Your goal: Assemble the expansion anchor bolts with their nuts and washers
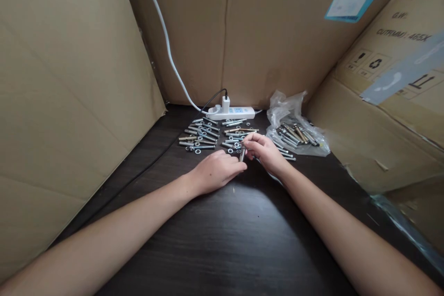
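Note:
A short silvery metal bolt (242, 154) stands tilted between my two hands. My left hand (218, 171) is closed, with thumb and forefinger around its lower end. At the upper end, my right hand (264, 151) pinches with thumb and fingertips; whether a nut or washer sits there is too small to tell. Just beyond my hands lie rows of bolts (208, 136) with washers (197, 151) beside them, in a left group and a right group. Part of the right group (239, 130) is hidden by my right hand.
A clear plastic bag (286, 106) with several bolts (296, 133) lies at the back right. Behind the rows sits a white power strip (239, 113) with a plugged-in charger (225, 103). A black cable (149, 165) crosses the dark table. Cardboard boxes (194, 32) wall the sides and back.

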### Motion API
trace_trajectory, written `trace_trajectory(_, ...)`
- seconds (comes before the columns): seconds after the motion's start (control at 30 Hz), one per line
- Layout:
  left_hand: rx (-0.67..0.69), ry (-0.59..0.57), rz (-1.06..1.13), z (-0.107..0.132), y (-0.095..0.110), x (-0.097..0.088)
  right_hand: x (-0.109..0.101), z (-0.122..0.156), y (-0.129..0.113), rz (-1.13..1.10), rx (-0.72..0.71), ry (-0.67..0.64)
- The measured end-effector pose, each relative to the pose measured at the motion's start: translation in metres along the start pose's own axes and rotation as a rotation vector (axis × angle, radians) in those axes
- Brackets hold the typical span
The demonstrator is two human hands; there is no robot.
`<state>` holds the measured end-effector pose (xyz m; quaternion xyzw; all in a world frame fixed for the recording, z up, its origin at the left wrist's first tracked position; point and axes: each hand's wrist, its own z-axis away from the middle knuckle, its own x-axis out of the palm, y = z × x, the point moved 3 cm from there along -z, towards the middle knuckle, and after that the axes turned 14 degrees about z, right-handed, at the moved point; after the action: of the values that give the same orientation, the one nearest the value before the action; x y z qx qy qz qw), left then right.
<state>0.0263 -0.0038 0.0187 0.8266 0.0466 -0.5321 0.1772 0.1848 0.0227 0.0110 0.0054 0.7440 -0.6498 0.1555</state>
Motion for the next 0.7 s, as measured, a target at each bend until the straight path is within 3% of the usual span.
trace_trajectory(0.23,0.030,-0.033,0.021,0.001,0.002,0.002,0.003,0.002,-0.008,0.088,-0.009,-0.043)
trace_trajectory(0.53,0.082,0.006,0.025,0.000,0.010,0.000,0.005,0.001,0.002,0.095,0.051,-0.052)
trace_trajectory(0.7,0.105,0.021,0.014,0.001,0.012,0.000,0.008,0.003,-0.003,0.102,-0.001,-0.099)
